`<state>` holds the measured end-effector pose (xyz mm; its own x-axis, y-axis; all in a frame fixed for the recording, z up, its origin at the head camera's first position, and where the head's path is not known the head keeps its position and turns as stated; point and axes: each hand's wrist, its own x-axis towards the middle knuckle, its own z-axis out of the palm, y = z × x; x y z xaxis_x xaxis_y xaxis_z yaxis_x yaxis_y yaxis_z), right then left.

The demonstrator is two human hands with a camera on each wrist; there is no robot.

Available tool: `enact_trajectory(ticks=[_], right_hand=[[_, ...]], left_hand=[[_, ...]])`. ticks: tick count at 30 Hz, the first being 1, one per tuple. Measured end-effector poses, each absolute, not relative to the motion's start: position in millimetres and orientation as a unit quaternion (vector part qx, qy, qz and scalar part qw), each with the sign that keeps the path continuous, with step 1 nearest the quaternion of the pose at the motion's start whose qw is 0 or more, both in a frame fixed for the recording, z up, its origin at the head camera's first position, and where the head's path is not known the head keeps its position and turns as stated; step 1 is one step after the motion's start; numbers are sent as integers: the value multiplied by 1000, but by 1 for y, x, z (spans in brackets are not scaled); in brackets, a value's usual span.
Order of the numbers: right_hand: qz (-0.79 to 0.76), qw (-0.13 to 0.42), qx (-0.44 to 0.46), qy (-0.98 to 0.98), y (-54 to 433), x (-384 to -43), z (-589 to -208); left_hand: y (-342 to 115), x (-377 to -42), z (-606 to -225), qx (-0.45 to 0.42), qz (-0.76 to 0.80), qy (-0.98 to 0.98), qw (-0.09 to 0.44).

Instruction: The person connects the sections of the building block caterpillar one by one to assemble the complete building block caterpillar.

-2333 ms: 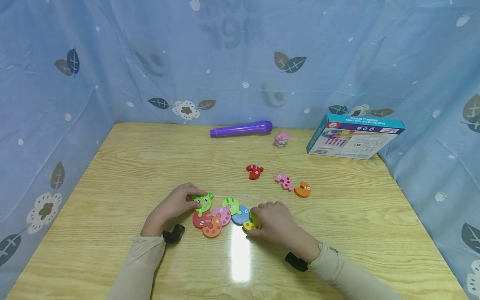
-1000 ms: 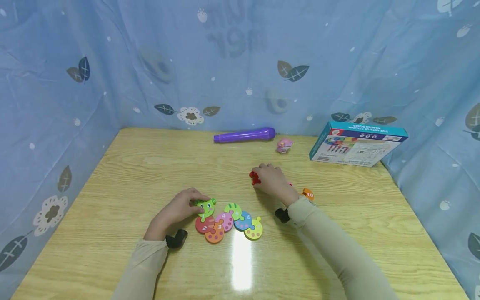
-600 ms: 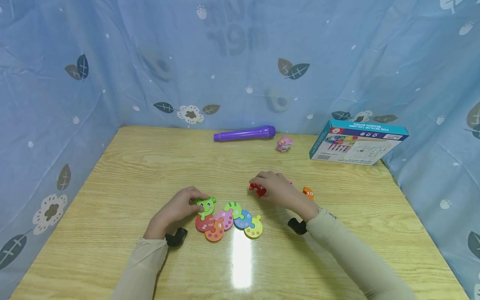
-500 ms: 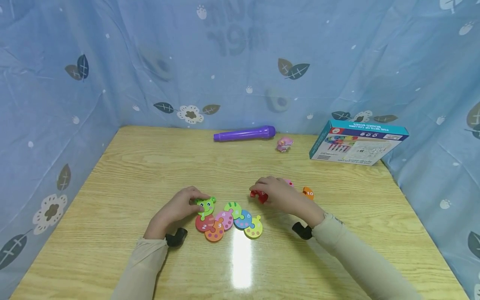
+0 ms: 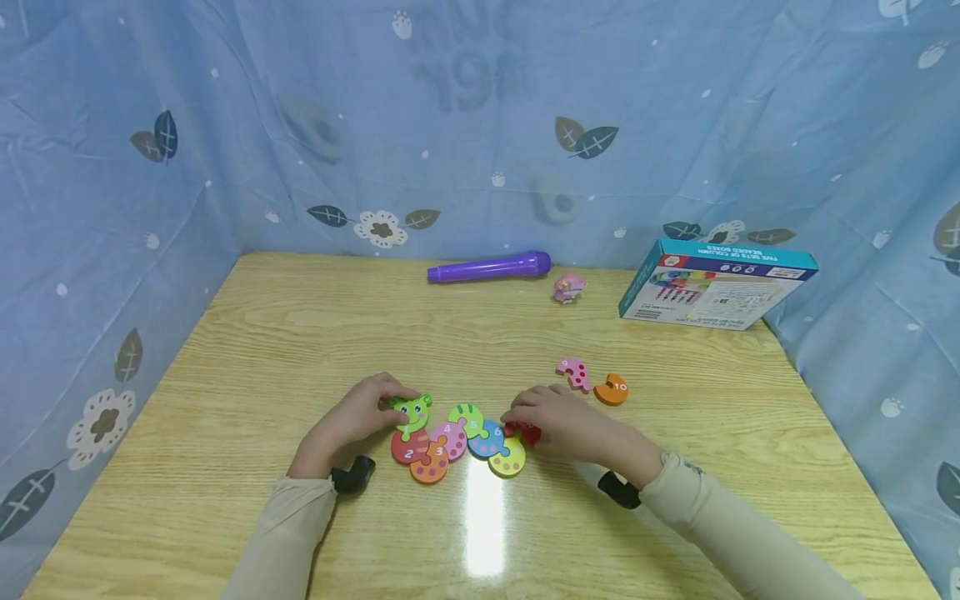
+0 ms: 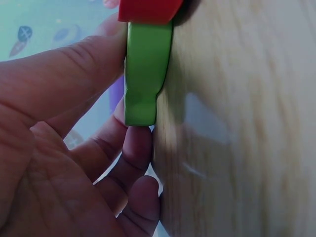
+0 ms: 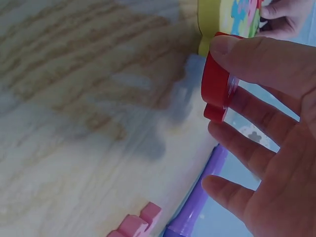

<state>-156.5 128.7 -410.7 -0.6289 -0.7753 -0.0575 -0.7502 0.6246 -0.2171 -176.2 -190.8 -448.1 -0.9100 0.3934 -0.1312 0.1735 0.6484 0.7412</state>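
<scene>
In the head view my left hand [image 5: 354,419] rests at the left end of a joined row of caterpillar puzzle pieces. Its thumb and fingers pinch the green caterpillar head piece [image 5: 414,414], whose green edge [image 6: 145,74] fills the middle of the left wrist view. Red, orange, pink, green and blue numbered pieces follow, ending in a yellow piece [image 5: 507,461]. Between thumb and fingers my right hand [image 5: 566,423] pinches a red puzzle piece [image 7: 216,84], held just above the table beside the yellow one. My fingers hide part of it in the head view.
Loose on the table lie a pink piece [image 5: 576,372] numbered 9 and an orange piece [image 5: 612,391] numbered 10. Farther back are a purple toy microphone [image 5: 487,267], a small pink figurine [image 5: 568,288] and a printed box [image 5: 712,286]. Blue curtains surround the table.
My right hand has left the yellow piece, picked up the red piece farther back and brought it nearer, beside the yellow end. My left hand keeps its hold on the caterpillar head piece.
</scene>
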Motion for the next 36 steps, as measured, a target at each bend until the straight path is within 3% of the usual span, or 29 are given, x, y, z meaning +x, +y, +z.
enact_trajectory(ticks=[10, 27, 33, 36], right_hand=[[-65, 43, -450, 890, 126, -157, -415], [-21, 59, -441, 896, 123, -159, -415], [-71, 93, -395, 911, 130, -163, -413], [-97, 82, -359, 924, 140, -171, -408]], left_hand=[[-191, -176, -448, 157, 391, 896, 143], [-192, -177, -447, 162, 394, 894, 142], [-192, -177, -449, 169, 393, 893, 138], [-191, -177, -448, 165, 393, 894, 139]])
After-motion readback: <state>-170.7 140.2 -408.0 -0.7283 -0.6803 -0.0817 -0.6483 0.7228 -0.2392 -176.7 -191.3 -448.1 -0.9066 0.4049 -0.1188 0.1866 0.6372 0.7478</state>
